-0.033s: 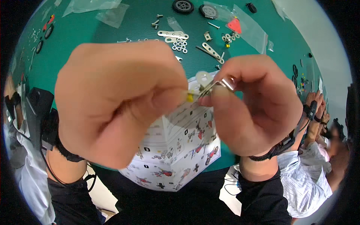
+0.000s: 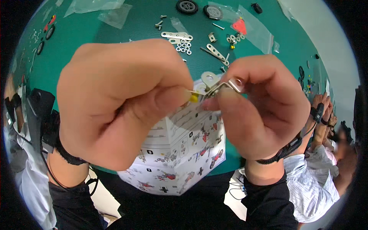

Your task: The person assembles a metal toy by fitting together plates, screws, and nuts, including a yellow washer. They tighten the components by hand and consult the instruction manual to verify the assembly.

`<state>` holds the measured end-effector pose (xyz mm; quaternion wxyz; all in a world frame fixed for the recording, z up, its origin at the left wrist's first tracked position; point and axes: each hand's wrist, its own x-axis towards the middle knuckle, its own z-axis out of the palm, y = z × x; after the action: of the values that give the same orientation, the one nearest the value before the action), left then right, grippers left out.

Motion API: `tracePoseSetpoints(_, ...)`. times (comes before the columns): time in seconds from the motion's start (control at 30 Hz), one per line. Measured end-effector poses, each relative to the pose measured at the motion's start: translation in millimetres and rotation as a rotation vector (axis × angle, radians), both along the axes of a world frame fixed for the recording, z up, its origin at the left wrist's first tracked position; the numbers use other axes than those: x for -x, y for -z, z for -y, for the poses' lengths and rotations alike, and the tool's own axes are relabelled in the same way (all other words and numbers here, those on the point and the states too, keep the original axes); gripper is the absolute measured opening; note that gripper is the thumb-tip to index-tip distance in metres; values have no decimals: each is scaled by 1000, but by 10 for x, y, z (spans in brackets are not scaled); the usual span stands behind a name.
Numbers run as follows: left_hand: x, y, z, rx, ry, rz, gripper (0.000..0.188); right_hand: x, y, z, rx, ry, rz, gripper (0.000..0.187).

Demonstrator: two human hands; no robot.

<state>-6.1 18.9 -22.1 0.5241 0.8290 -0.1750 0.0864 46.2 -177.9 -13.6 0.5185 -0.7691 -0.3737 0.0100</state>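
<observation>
In front of me my left hand (image 2: 122, 101) is closed in a pinch at the left end of a small metal assembly. A small yellow piece (image 2: 194, 98) shows right at its fingertips. My right hand (image 2: 268, 107) pinches a bent metal bracket (image 2: 236, 85) between thumb and forefinger. A rounded metal plate with a hole (image 2: 209, 79) stands up between the hands, against the bracket. The fingers cover part of the joint. Below the hands lies a printed instruction sheet (image 2: 168, 168) with pictures of building steps.
Beyond my hands on the green table (image 2: 145, 28) lie hex nuts (image 2: 184, 46), perforated metal strips (image 2: 177, 35), screws (image 2: 159, 23), a red triangular plate (image 2: 239, 26), wheels (image 2: 187, 6) and plastic bags (image 2: 115, 16). Other people's hands (image 2: 324, 105) are at the right edge.
The two hands have shifted very slightly, and the metal pieces are turned a little, so the bracket shows more clearly. Both pinches stay closed.
</observation>
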Motion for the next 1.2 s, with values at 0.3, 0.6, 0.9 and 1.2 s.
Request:
tracePoseSetpoints(0.3,-52,18,-28,135,13,-58,30,215,-45,-108,-409,85,-367,20)
tracePoseSetpoints(0.6,-53,-7,-22,142,1,-81,31,2,-92,-26,-118,-94,-232,20)
tracePoseSetpoints(0.9,-7,84,-68,190,-108,-43,33,-6,-159,-59,-195,131,-444,34)
tracePoseSetpoints(1.2,-69,95,-197,110,-63,-37,31,-15,-164,133,-201,-14,-479,40)
